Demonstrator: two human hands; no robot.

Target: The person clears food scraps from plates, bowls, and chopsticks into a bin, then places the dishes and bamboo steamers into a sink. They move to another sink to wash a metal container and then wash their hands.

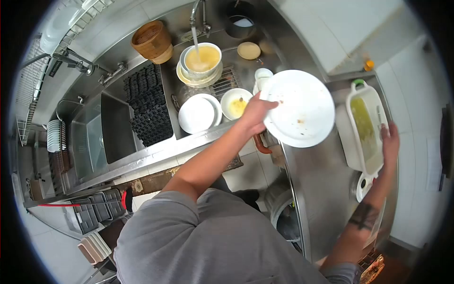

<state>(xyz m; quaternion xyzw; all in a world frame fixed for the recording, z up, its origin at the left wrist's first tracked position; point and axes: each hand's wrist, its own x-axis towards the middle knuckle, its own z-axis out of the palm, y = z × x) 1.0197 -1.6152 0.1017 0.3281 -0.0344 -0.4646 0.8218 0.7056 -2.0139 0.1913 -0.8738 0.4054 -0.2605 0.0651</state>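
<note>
My left hand (257,113) grips the left rim of a white plate (302,106), its thumb on top; small brown food bits lie on the plate. My right hand (390,137) is at the right edge of a white rectangular tub (354,137) holding yellow-green liquid; its fingers reach over the rim beside a thin utensil (379,116). Whether they grip the rim or the utensil is unclear. Left of the held plate is a white bowl (231,105) with yellow residue, and beside it white stacked plates (196,116).
Water runs from a faucet (194,21) into a bowl (203,59) on stacked dishes. A bamboo steamer (151,40), a yellowish dish (248,50) and a dark pot (240,21) stand behind. Black mats (149,104) lie over the sink at left. A grey bin (286,220) stands below the counter.
</note>
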